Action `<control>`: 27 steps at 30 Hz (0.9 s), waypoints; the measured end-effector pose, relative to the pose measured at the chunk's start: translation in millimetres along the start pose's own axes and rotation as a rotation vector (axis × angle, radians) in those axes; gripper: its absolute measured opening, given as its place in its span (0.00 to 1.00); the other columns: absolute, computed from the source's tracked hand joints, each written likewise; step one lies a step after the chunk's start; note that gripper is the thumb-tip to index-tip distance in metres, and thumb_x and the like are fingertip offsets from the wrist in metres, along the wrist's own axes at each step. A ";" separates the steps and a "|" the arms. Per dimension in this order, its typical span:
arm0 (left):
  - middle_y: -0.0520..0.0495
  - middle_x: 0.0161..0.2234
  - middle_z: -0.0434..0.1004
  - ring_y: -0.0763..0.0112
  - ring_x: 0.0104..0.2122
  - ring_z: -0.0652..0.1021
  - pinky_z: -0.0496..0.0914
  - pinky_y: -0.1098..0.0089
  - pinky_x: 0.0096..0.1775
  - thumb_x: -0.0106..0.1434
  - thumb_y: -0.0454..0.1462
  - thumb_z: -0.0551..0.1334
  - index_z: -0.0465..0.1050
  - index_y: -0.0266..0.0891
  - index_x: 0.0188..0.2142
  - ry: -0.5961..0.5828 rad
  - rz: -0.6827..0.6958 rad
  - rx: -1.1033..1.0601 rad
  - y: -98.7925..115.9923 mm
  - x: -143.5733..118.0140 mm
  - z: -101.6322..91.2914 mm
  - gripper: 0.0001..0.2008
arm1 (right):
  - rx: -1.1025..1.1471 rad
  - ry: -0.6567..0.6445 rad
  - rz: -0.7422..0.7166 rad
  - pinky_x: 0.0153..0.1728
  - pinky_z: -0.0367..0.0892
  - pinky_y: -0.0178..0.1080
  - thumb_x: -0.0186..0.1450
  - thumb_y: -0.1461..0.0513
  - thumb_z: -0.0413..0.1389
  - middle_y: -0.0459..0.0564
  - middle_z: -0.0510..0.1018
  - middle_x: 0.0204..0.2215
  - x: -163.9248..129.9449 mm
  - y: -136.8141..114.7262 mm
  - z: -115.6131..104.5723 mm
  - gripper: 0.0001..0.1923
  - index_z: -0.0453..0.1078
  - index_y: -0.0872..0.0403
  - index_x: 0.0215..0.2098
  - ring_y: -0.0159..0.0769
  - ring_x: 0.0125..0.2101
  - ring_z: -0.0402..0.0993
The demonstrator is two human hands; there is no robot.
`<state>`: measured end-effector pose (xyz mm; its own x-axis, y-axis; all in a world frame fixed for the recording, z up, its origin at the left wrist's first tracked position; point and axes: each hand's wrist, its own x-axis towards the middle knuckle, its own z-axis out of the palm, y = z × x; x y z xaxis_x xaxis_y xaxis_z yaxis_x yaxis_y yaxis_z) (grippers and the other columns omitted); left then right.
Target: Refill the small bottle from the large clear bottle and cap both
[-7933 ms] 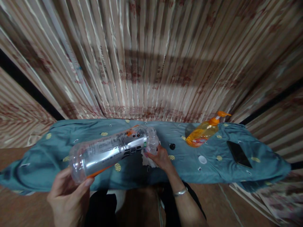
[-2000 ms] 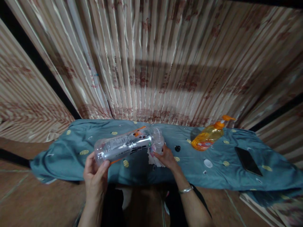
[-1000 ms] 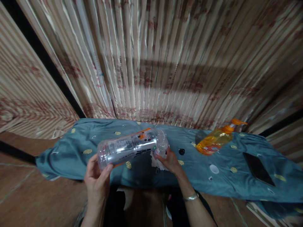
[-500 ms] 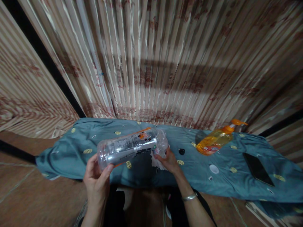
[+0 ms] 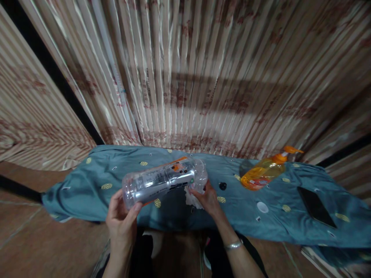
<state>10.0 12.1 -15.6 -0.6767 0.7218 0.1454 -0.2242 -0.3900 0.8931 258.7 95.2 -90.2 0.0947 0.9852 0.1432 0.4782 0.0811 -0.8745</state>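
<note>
Head view: I see my left hand (image 5: 121, 220) cupping the base of the clear bottle (image 5: 162, 180), held sideways above the teal cloth (image 5: 87, 185). My right hand (image 5: 207, 197) pinches white tissue (image 5: 189, 199) at its neck. I'd steady the base and wipe with light pressure.

clear bottle (image 5: 162, 180) shifted slightly right, left hand (image 5: 123, 219) drawn nearer its base

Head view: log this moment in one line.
left hand: holds clear plastic bottle base | right hand: white cloth at neck | bottle: sideways above teal cloth
</note>
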 end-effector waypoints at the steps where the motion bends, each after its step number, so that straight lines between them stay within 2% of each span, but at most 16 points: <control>1: 0.49 0.39 0.79 0.64 0.41 0.77 0.73 0.67 0.42 0.39 0.41 0.79 0.78 0.44 0.40 0.001 0.002 -0.003 0.3 0.0 0.6 0.27 | -0.003 -0.008 -0.005 0.47 0.76 0.53 0.55 0.54 0.66 0.57 0.84 0.44 0.0 -0.4 -0.8 0.32 0.67 0.54 0.56 0.54 0.44 0.83; 4: 0.49 0.40 0.79 0.64 0.41 0.77 0.73 0.66 0.44 0.39 0.41 0.79 0.78 0.44 0.41 0.001 -0.003 -0.004 1.3 -0.1 1.6 0.27 | 0.017 -0.035 -0.032 0.48 0.76 0.53 0.55 0.54 0.66 0.58 0.83 0.46 0.4 -0.9 -3.6 0.34 0.66 0.55 0.57 0.53 0.45 0.82; 10: 0.49 0.41 0.79 0.63 0.42 0.77 0.72 0.64 0.47 0.40 0.42 0.78 0.77 0.43 0.41 0.009 0.006 0.029 1.5 -1.0 1.8 0.27 | 0.105 -0.084 -0.063 0.52 0.74 0.57 0.53 0.54 0.68 0.57 0.80 0.52 4.3 2.5 -10.1 0.48 0.56 0.51 0.67 0.53 0.48 0.81; 13: 0.48 0.41 0.78 0.61 0.43 0.77 0.73 0.60 0.48 0.41 0.43 0.78 0.76 0.43 0.41 0.000 0.019 0.044 1.9 -1.3 3.3 0.27 | 0.137 -0.097 -0.077 0.54 0.73 0.58 0.52 0.54 0.68 0.57 0.79 0.54 6.5 5.2 -10.7 0.49 0.55 0.51 0.68 0.53 0.49 0.80; 18: 0.48 0.41 0.78 0.61 0.42 0.77 0.74 0.59 0.48 0.40 0.43 0.78 0.76 0.43 0.41 0.015 0.009 0.046 2.0 -1.3 4.8 0.28 | 0.133 -0.120 -0.070 0.55 0.72 0.56 0.54 0.56 0.67 0.55 0.80 0.52 8.3 6.7 -6.7 0.46 0.57 0.51 0.68 0.52 0.50 0.79; 22: 0.47 0.42 0.78 0.59 0.43 0.78 0.74 0.57 0.49 0.41 0.43 0.78 0.76 0.44 0.42 0.015 0.025 0.066 1.7 -1.1 4.4 0.28 | 0.106 -0.125 -0.049 0.54 0.73 0.55 0.56 0.56 0.66 0.55 0.82 0.49 9.4 8.7 -2.4 0.38 0.63 0.53 0.63 0.52 0.49 0.80; 27: 0.47 0.42 0.79 0.61 0.43 0.78 0.75 0.63 0.45 0.41 0.42 0.78 0.78 0.43 0.41 0.021 0.028 0.040 3.5 -0.6 4.7 0.26 | 0.078 -0.105 -0.056 0.52 0.73 0.54 0.56 0.55 0.66 0.55 0.83 0.48 10.2 12.1 1.0 0.32 0.68 0.52 0.57 0.51 0.48 0.81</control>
<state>12.9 13.0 -10.6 -0.6969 0.6986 0.1622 -0.1765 -0.3863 0.9053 264.6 106.4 -99.7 -0.0239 0.9887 0.1477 0.4104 0.1444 -0.9004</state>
